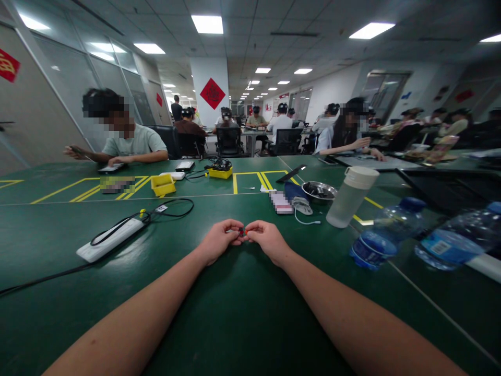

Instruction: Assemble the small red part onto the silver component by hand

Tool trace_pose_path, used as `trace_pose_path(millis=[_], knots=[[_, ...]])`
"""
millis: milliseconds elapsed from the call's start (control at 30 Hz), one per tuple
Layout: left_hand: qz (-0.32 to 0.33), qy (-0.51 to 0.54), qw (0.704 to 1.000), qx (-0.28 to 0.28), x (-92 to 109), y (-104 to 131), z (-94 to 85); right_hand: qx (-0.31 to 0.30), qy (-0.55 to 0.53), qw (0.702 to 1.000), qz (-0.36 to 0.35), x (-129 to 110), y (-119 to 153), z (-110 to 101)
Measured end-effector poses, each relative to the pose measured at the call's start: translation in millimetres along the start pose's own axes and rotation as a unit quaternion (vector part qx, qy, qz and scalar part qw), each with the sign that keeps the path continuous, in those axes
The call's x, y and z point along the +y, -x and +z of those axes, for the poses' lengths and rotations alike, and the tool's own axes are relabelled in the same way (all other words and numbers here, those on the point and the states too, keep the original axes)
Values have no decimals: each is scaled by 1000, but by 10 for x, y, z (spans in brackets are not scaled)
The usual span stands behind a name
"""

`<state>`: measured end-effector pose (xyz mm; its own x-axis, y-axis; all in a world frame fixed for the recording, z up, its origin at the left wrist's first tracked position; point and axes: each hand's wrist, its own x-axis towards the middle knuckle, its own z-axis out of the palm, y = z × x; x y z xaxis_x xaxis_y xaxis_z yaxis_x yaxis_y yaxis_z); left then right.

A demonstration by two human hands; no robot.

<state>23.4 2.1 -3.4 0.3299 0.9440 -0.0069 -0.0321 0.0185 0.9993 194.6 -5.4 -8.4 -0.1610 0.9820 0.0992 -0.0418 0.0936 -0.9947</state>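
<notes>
Over the green table my left hand [219, 241] and my right hand [270, 242] meet, fingertips almost touching. Pinched in the left fingers is a small dark red piece [241, 231]. An orange-red bit [246, 233] shows at the fingertips of the right hand, which are also closed. Both are too small to tell their kind, and I cannot tell whether they are joined. Fingers partly hide them.
A white power strip [111, 240] with a black cable lies left. Ahead are yellow trays [163, 185] and a metal bowl [319, 191]. To the right stand a frosted bottle [351, 198] and blue-labelled water bottles [385, 235]. People sit across the table.
</notes>
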Motion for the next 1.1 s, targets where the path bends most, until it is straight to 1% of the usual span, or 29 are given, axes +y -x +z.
trace_pose_path(millis=[133, 233, 333, 433, 533, 633, 767, 967, 1100], knots=[[1, 8, 1000, 5, -1, -1, -7, 11, 10, 1000, -2, 5, -9, -3], [18, -21, 1000, 9, 6, 11, -7, 14, 2, 1000, 6, -2, -11, 1], [22, -33, 999, 2, 5, 17, 0, 4, -5, 1000, 12, -11, -3, 6], [15, -22, 1000, -4, -3, 10, 4, 0, 0, 1000, 0, -8, 6, 2], [7, 0, 1000, -4, -7, 2, 2, 17, 27, 999, -13, 13, 0, -9], [16, -3, 1000, -8, -9, 1, -6, 26, 26, 999, -9, 40, -19, -17], [34, -33, 999, -1, -15, 3, -13, 20, 4, 1000, 5, 58, -43, -14], [22, -13, 1000, -6, 13, 18, 8, 11, -9, 1000, 9, 57, -38, -9], [19, -19, 1000, -10, 15, 16, 14, 6, 3, 1000, 1, 49, -22, -9]])
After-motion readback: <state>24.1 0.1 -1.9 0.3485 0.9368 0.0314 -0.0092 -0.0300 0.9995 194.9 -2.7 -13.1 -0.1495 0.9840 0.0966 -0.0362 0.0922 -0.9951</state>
